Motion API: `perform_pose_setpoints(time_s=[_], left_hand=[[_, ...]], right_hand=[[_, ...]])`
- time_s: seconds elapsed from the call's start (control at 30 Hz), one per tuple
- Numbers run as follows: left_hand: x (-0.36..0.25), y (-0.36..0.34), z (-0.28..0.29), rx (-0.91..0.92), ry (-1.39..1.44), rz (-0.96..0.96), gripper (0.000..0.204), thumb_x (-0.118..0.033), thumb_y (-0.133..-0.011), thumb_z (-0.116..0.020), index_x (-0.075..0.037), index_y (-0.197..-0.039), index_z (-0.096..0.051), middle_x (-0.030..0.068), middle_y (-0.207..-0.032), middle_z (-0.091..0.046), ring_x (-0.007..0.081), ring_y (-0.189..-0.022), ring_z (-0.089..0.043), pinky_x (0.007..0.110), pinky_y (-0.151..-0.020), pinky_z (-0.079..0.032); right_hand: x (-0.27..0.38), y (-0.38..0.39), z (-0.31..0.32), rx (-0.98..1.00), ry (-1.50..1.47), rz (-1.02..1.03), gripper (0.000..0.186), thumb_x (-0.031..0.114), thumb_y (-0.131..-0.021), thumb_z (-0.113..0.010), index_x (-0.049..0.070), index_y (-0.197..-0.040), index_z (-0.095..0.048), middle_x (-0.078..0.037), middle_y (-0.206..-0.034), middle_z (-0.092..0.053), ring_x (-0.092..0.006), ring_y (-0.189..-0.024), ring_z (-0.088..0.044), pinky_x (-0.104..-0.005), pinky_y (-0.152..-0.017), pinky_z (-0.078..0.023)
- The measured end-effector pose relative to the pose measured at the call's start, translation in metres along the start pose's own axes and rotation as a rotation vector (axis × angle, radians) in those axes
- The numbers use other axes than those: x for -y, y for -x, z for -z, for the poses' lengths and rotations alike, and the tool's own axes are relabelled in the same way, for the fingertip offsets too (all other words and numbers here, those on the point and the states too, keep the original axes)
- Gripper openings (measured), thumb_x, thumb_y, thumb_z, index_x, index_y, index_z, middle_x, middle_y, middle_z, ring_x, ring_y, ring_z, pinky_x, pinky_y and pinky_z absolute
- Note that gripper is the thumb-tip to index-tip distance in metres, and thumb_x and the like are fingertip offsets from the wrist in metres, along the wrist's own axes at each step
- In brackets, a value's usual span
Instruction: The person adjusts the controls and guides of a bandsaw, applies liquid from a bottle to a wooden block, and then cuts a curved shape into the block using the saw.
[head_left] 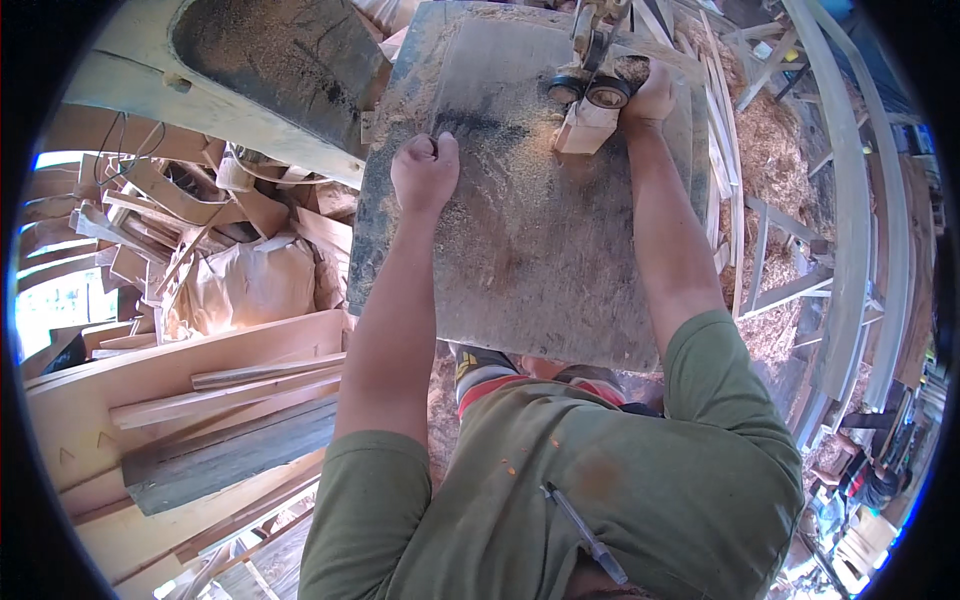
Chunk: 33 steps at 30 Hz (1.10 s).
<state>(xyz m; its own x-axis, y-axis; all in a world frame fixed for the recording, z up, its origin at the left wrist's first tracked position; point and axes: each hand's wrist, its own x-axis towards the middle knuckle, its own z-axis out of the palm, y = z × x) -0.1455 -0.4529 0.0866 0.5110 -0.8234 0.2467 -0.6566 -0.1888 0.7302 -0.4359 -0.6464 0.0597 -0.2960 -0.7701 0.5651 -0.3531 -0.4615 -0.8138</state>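
A bandsaw's wooden table [530, 270], scuffed and dusted with sawdust, lies in front of me. Over its far right part hang the saw's guide rollers [588, 92]. A pale wood block [586, 133] sits just under and in front of them. Near the table's left edge, my left hand [424, 172] is curled into a fist, with nothing showing in it. My right hand [652, 100] is closed beside the rollers, to the right of the block. Its fingertips are hidden, and what they grip cannot be made out.
To the left rises the saw's pale frame [230, 110], with a dusty dark panel [285, 65]. Offcuts [165, 215] and a full plastic sack [245, 285] lie below it. Planks [235, 440] are stacked at lower left. Long curved timbers [850, 220] and shavings [775, 165] lie to the right.
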Motion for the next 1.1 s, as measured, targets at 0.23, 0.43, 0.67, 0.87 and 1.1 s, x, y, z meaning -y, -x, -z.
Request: perform_pose_setpoints(time_s=[0.23, 0.43, 0.67, 0.87, 1.1], left_hand=[[-0.003, -0.002, -0.005, -0.044, 0.011, -0.066, 0.043, -0.031, -0.086, -0.068, 0.001, -0.061, -0.053, 0.0211, -0.065, -0.058, 0.0411, -0.063, -0.058, 0.048, -0.061, -0.046], [0.000, 0.000, -0.001, -0.035, 0.029, -0.052, 0.045, -0.030, -0.086, -0.067, 0.001, -0.060, -0.047, 0.0202, -0.062, -0.053, 0.0401, -0.060, -0.054, 0.047, -0.060, -0.044], [0.002, 0.000, 0.000, -0.025, 0.016, 0.007, 0.045, -0.030, -0.085, -0.066, 0.001, -0.060, -0.046, 0.0201, -0.063, -0.053, 0.0399, -0.060, -0.054, 0.048, -0.060, -0.043], [-0.003, -0.002, -0.002, -0.003, 0.005, -0.009, 0.044, -0.030, -0.085, -0.065, 0.002, -0.061, -0.049, 0.0212, -0.066, -0.057, 0.0418, -0.065, -0.057, 0.049, -0.064, -0.046], [-0.001, 0.000, 0.002, -0.018, -0.001, -0.032, 0.043, -0.030, -0.086, -0.063, 0.002, -0.060, -0.050, 0.0217, -0.067, -0.058, 0.0426, -0.067, -0.059, 0.050, -0.065, -0.047]], right_hand=[[-0.031, -0.011, 0.004, -0.129, 0.395, 0.258, 0.026, 0.015, -0.085, -0.068, 0.006, -0.110, -0.069, -0.014, -0.100, -0.072, -0.0354, -0.097, -0.065, -0.0443, -0.091, -0.046], [-0.015, -0.005, 0.002, -0.096, 0.409, 0.212, 0.026, 0.016, -0.088, -0.066, 0.004, -0.111, -0.069, -0.016, -0.102, -0.071, -0.0353, -0.098, -0.064, -0.0448, -0.088, -0.049], [0.009, 0.000, -0.004, -0.123, -0.137, -0.124, 0.027, 0.023, -0.096, -0.060, 0.000, -0.104, -0.068, -0.014, -0.103, -0.069, -0.0274, -0.097, -0.063, -0.0397, -0.087, -0.050], [-0.010, -0.005, 0.001, -0.195, -0.120, -0.119, 0.032, 0.027, -0.098, -0.055, -0.002, -0.096, -0.069, -0.010, -0.104, -0.068, -0.0229, -0.096, -0.063, -0.0375, -0.087, -0.050], [-0.004, -0.004, -0.002, -0.160, -0.198, -0.220, 0.034, 0.029, -0.099, -0.055, -0.001, -0.094, -0.069, -0.012, -0.102, -0.068, -0.0234, -0.095, -0.063, -0.0392, -0.088, -0.050]])
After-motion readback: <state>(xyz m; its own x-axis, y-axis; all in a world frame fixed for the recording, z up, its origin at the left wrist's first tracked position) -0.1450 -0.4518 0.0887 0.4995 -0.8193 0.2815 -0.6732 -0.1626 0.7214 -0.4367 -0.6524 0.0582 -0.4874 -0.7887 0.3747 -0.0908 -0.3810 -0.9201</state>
